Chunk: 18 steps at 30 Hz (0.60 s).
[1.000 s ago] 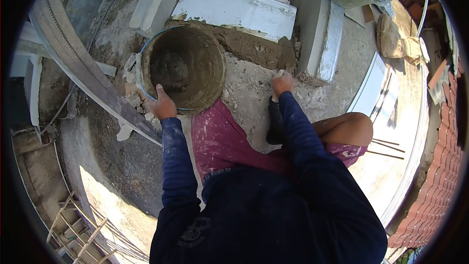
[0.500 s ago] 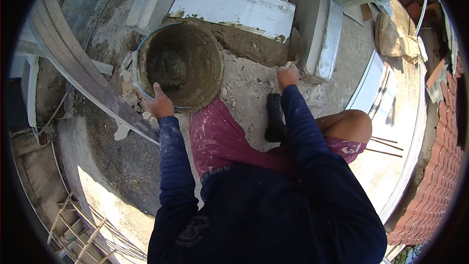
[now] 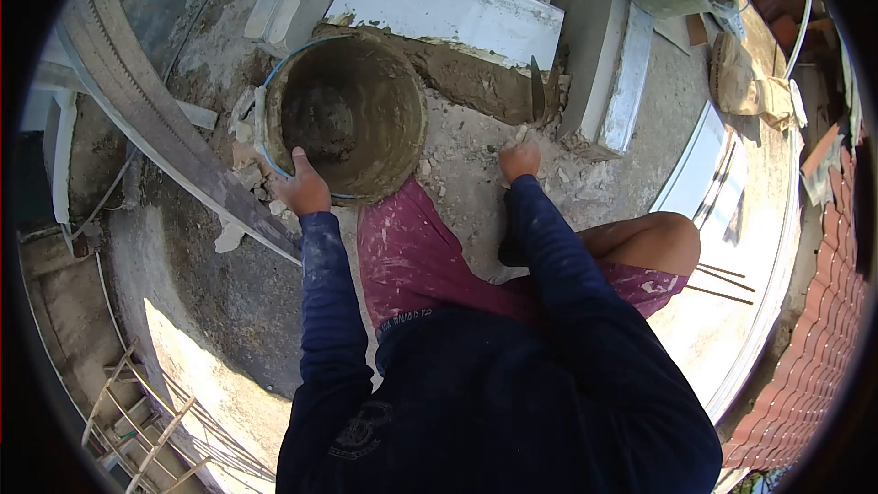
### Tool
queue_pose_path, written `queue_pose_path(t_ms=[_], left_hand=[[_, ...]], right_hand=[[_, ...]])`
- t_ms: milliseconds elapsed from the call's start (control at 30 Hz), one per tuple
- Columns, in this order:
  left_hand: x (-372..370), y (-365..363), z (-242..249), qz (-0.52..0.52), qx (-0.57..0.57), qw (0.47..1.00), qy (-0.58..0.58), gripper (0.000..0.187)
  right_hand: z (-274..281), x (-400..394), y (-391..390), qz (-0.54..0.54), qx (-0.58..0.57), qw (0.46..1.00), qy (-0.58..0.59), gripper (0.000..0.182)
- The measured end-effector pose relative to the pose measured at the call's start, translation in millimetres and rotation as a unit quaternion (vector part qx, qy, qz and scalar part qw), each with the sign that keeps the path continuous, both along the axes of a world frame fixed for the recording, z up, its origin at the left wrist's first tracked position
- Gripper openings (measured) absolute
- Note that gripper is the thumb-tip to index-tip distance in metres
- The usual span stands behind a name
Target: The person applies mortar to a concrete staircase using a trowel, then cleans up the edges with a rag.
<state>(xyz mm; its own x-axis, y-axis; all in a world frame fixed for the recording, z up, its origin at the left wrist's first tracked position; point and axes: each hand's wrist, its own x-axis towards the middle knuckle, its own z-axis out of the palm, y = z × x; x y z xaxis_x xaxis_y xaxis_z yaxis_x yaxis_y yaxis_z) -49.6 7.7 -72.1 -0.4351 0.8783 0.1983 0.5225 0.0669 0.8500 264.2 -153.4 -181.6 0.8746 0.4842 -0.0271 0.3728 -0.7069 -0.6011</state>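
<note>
Left hand (image 3: 304,187) grips round, crusted bucket (image 3: 395,114); right hand (image 3: 519,161) clenched around trowel (image 3: 538,91) at lumpy mortar (image 3: 471,84).

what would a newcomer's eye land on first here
The big, mortar-smeared bucket, left of centre, stands out first, with the left hand on its near rim. Next come the trowel in the right hand, at the mortar strip, and the white slab just beyond.
</note>
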Motion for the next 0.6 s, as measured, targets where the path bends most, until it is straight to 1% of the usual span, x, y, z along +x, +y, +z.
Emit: queue_pose_path(t_ms=[67,100,167,200,267,300,367,400,467,567,600], left_hand=[[1.9,-0.4,1.5,-0.018,0.009,0.999,-0.033,0.064],[0.6,-0.8,1.0,-0.017,0.007,1.000,-0.022,0.064],[1.6,-0.2,-0.9,-0.014,0.006,1.000,-0.005,0.063],[1.5,-1.3,1.7,-0.022,-0.030,0.999,-0.024,0.063],[-0.8,-2.1,7.2,-0.038,-0.099,0.993,-0.059,0.066],[-1.3,-2.6,9.1,-0.033,-0.092,0.994,-0.042,0.066],[0.4,-2.6,12.1,-0.026,-0.080,0.996,-0.010,0.068],[0.8,-1.4,11.7,-0.016,-0.059,0.998,-0.014,0.068],[2.2,-0.9,6.8,0.004,-0.020,1.000,-0.021,0.069],[-4.5,2.7,-2.8,0.027,-0.042,0.998,0.042,0.069],[-5.4,2.8,-2.6,0.024,-0.043,0.998,0.031,0.068]], right_hand=[[8.1,3.1,9.3,0.033,-0.026,0.997,0.060,0.030],[10.6,3.6,11.9,0.047,-0.038,0.994,0.089,0.030],[12.1,-6.7,25.3,0.077,0.012,0.995,0.067,0.029],[15.7,-12.8,31.0,0.093,0.035,0.993,0.056,0.029],[25.9,-14.8,42.1,0.035,0.051,0.995,0.077,0.028],[30.4,-17.1,48.1,0.007,0.060,0.994,0.089,0.028],[16.9,-11.1,48.8,0.006,0.039,0.994,0.097,0.027],[17.8,-8.2,49.6,0.003,0.028,0.995,0.099,0.027],[14.8,-16.7,54.7,0.046,0.016,0.995,0.086,0.026],[5.1,-38.0,78.3,0.122,0.003,0.990,0.077,0.027],[6.7,-42.7,86.7,0.148,-0.001,0.986,0.075,0.028]])
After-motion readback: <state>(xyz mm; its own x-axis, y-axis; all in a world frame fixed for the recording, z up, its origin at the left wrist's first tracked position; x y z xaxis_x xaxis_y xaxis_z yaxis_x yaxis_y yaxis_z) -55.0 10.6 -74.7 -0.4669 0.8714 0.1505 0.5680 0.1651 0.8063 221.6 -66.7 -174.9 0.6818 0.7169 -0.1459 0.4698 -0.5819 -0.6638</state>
